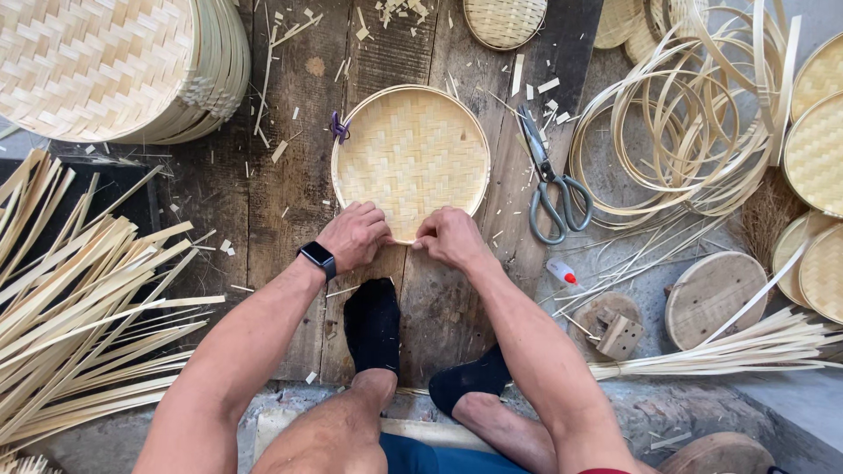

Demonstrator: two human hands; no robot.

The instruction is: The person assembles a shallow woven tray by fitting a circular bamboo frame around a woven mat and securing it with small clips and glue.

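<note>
Round woven bamboo tray (410,158) lies flat on wooden boards (290,175), centre of view. L hand (354,235) and R hand (450,237) both pinch its near rim, fingers curled shut on the edge, nearly touching each other. Scissors (551,180) just right of tray. Bamboo hoops (676,132) farther right; strip bundle (79,307) far left.

There is 1 view, from a camera on the person's head. It faces almost straight down, close over the forearms, knees and socked feet, onto the plank floor (290,175). Its frame reaches bamboo strips (79,298) at left and hoops (685,140) at right.
</note>
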